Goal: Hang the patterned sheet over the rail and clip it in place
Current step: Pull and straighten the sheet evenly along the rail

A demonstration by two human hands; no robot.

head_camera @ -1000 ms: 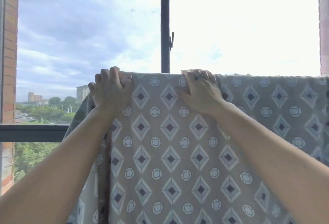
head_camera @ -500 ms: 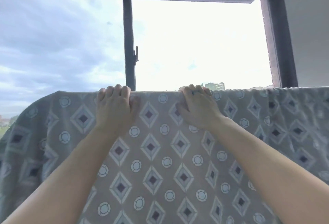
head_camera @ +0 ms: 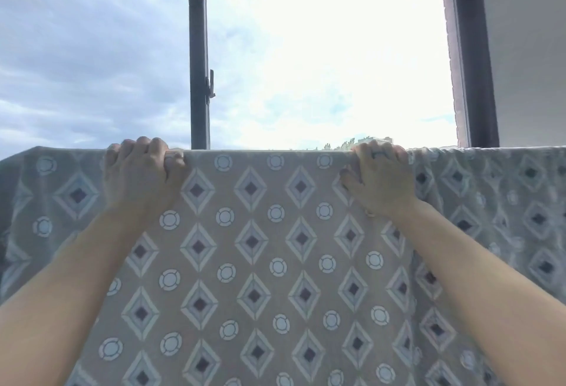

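Note:
The patterned sheet (head_camera: 275,263), grey-beige with diamonds and circles, hangs draped across the whole width of the view; its top fold runs level just below mid-height. The rail under that fold is hidden by the cloth. My left hand (head_camera: 141,177) grips the top fold left of centre, fingers curled over the far side. My right hand (head_camera: 379,177), with a dark ring on one finger, grips the fold right of centre in the same way. The cloth between my hands lies smooth and taut. No clip is in view.
Behind the sheet is a large window with a dark centre post (head_camera: 199,57) bearing a small latch (head_camera: 211,83). The dark right frame (head_camera: 473,64) meets a pale wall (head_camera: 530,57). Cloudy sky fills the glass.
My hands have slid apart along the top fold, the right one far to the right, and the sheet between them has spread flatter. My view has also tilted up and shifted.

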